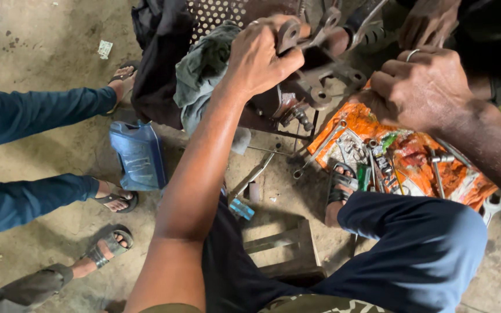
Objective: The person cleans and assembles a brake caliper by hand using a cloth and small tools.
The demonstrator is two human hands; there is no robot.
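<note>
Left hand (pixel 260 55) clamped on rusty metal bracket (pixel 314 64); right hand (pixel 421 87) fisted beside it (contents hidden, cannot tell); best to brace bracket firmly; wrenches (pixel 320 148) lie on orange sack (pixel 465 179).

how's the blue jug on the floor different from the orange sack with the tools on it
The blue jug is a rigid plastic container with moulded sides; the orange sack is a soft, crumpled sheet spread flat. The jug carries nothing on top, while the sack has wrenches and other metal tools lying on it. The jug sits left of the person's left arm, the sack to the right under the right hand. Both rest on the dirty concrete floor.
</note>
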